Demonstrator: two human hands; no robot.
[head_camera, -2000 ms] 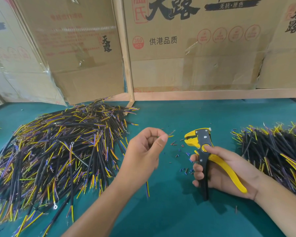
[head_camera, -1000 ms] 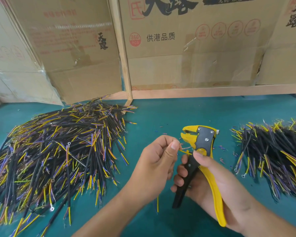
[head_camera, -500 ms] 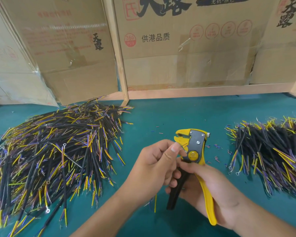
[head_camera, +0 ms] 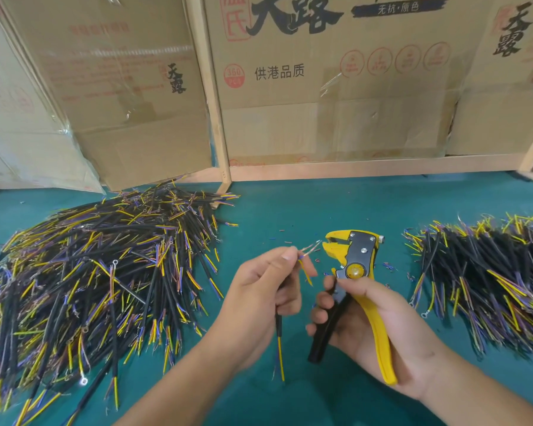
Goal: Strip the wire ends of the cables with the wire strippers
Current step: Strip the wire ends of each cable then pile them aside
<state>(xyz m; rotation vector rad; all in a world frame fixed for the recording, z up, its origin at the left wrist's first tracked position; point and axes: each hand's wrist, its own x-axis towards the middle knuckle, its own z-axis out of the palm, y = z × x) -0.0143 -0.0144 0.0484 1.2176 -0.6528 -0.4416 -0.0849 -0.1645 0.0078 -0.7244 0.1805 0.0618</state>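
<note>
My left hand pinches a short black cable between thumb and fingers. Bare copper strands at the cable's top end point toward the jaws of the yellow and black wire strippers and stop just short of them. A yellow wire hangs from the cable's lower end below my fist. My right hand grips the strippers by their handles, with the thumb near the yellow pivot disc and the jaws facing left.
A large heap of black cables with yellow and purple wires covers the left of the green table. A smaller heap lies at the right. Small insulation scraps lie around the strippers. Cardboard boxes and a wooden frame wall the back.
The cable end has come out of the strippers' jaws with bare copper showing. My left hand has drawn back to the left, away from the tool; my right hand still holds the strippers.
</note>
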